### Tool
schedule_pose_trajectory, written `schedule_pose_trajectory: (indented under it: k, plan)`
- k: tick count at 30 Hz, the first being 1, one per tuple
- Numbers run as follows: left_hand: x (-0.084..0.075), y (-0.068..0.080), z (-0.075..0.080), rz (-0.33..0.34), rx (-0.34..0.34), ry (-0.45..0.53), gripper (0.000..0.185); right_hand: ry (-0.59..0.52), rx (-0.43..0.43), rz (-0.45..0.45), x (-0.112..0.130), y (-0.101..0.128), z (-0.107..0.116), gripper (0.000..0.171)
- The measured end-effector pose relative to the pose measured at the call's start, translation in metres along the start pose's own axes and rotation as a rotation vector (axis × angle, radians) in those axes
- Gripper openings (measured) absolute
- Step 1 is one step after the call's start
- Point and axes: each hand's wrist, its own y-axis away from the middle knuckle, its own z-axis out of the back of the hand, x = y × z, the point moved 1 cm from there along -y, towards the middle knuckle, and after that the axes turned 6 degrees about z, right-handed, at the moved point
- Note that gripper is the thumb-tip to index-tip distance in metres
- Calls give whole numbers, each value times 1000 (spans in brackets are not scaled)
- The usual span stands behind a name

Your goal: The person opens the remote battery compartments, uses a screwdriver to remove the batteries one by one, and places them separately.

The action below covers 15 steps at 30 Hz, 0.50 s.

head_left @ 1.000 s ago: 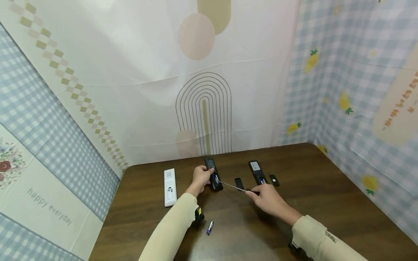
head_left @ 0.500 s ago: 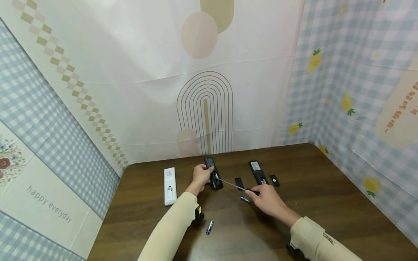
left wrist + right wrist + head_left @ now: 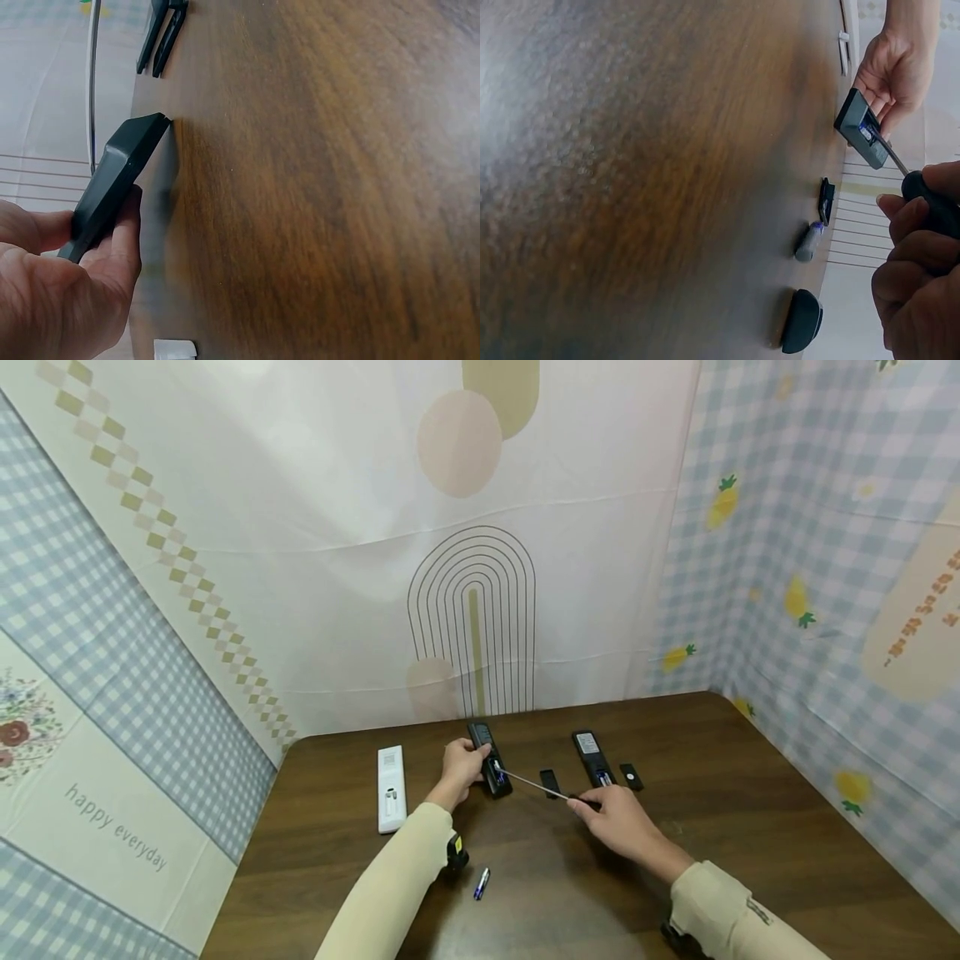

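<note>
My left hand [image 3: 461,766] grips a black remote [image 3: 489,760] lying back-up on the brown table [image 3: 750,793], its battery bay uncovered. My right hand [image 3: 609,817] holds a screwdriver [image 3: 534,785] by its black handle [image 3: 937,202]. The thin shaft reaches left, and its tip sits in the bay against a blue battery [image 3: 866,133]. In the left wrist view my fingers [image 3: 112,255] wrap the remote's edge [image 3: 120,180]. A loose battery [image 3: 808,241] lies on the table between the hands, next to a black battery cover [image 3: 826,201].
A white remote [image 3: 390,777] lies left of my left hand. A second black remote [image 3: 592,756] and a small cover [image 3: 630,774] lie behind my right hand. Another battery [image 3: 482,883] rests near the front. Patterned cloth walls close the back and both sides.
A battery appeared on the table beside my right hand half a second ago. Now that hand hides it in the head view. Both hands have barely moved.
</note>
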Motion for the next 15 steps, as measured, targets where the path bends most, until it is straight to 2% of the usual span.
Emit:
schedule_pose_trajectory:
  k: [15]
  plan:
    - [0,0,-1,0,9,19,26,-6,13,-36,5,5,2,33]
